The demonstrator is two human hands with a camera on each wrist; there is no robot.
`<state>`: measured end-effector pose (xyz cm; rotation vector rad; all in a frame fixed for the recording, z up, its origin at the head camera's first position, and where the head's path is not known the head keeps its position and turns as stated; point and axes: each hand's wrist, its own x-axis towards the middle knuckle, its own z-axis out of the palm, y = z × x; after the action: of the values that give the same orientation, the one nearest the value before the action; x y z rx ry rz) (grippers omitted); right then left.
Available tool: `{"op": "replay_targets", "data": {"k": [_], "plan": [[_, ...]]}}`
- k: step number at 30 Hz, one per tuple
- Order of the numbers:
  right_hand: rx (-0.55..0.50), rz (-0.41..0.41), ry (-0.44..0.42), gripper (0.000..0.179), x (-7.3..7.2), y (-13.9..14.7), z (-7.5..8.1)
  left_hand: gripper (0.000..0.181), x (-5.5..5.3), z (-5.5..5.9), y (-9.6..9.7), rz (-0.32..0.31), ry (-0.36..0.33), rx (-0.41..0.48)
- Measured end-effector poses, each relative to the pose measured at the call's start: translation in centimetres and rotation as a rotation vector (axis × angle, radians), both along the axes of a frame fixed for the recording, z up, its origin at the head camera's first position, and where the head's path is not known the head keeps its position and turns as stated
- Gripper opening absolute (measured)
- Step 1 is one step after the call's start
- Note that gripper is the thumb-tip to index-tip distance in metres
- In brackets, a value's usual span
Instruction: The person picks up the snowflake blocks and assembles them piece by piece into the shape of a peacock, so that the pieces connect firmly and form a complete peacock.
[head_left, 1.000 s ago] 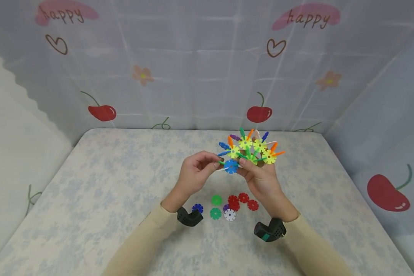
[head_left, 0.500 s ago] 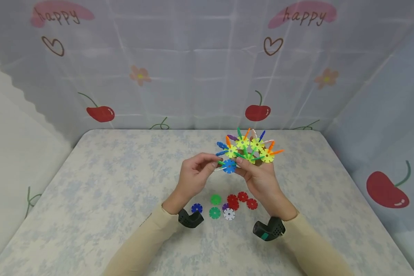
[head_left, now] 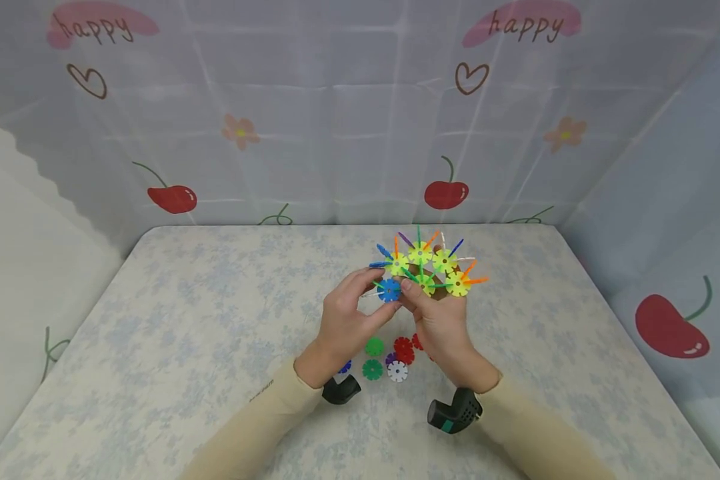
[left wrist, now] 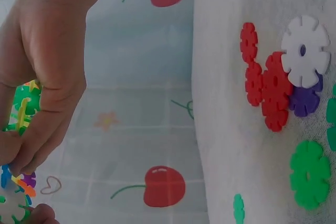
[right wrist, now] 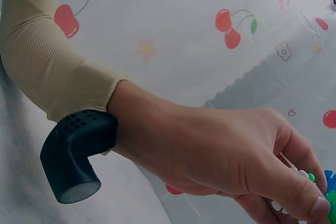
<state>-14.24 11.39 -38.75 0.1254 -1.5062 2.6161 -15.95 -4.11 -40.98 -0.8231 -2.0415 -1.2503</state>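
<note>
Above the table, my right hand [head_left: 445,327] grips a joined piece of interlocking snowflake discs [head_left: 420,253], its thumb on the near side. The piece has yellow discs in a ring, with orange, blue, purple, green and white discs standing out edge-on. A blue disc [head_left: 389,291] with green and white ones slotted in forms its left end. My left hand [head_left: 351,317] holds that end, fingers above and thumb below. The left wrist view shows the left hand [left wrist: 55,56] with the piece partly cut off. In the right wrist view, the right hand [right wrist: 226,150] hides most of it.
Loose discs lie below the hands: light green [head_left: 375,346], darker green [head_left: 373,369], white [head_left: 397,371] over purple [head_left: 390,359], several red [head_left: 404,347], and a dark blue one [head_left: 346,367] partly behind the left wrist. A patterned cloth covers the table [head_left: 204,320]; printed curtains [head_left: 336,133] surround it.
My left hand has shifted from pinching the green disc at the piece's left end to spanning the blue disc. The right hand and piece have moved slightly left, and the piece has turned.
</note>
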Motion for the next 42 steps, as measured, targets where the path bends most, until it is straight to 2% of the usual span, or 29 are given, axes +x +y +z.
{"op": "replay_targets", "data": {"k": [3,6,12,15,18,21,24,34,38,42], "plan": [[-0.023,-0.014,0.012,0.077,0.2,-0.3,-0.2,0.051,0.1,-0.1,0.1,0.025,0.002,-0.003],[-0.029,-0.018,0.027,0.075,0.4,-0.5,-0.4,0.049,0.1,-0.1,0.2,0.026,-0.002,0.0],[-0.014,-0.035,0.056,0.069,0.6,-0.5,-0.5,0.045,0.0,0.0,0.1,0.003,0.016,0.008],[-0.007,-0.027,0.054,0.068,0.5,-0.4,-0.4,0.047,-0.1,0.1,0.1,-0.015,-0.02,0.019],[-0.013,-0.021,0.055,0.067,0.3,-0.2,-0.3,0.045,-0.1,0.2,0.0,-0.08,-0.133,0.075],[-0.012,-0.028,0.058,0.065,0.0,0.0,-0.2,0.031,-0.1,0.4,-0.2,-0.15,-0.285,0.194],[0.004,-0.034,0.053,0.064,0.0,0.1,0.1,0.021,-0.1,0.8,-0.5,-0.186,-0.408,0.315],[0.033,-0.022,0.049,0.066,0.0,0.2,0.6,0.021,-0.4,1.1,-0.7,-0.215,-0.594,0.485],[0.002,-0.019,0.097,0.065,-0.2,0.5,0.6,0.033,-0.4,1.0,-0.6,-0.317,-0.75,0.521],[-0.02,-0.027,0.17,0.068,-0.2,0.6,0.2,0.038,-0.1,0.9,-0.3,-0.483,-0.945,0.459]]}}
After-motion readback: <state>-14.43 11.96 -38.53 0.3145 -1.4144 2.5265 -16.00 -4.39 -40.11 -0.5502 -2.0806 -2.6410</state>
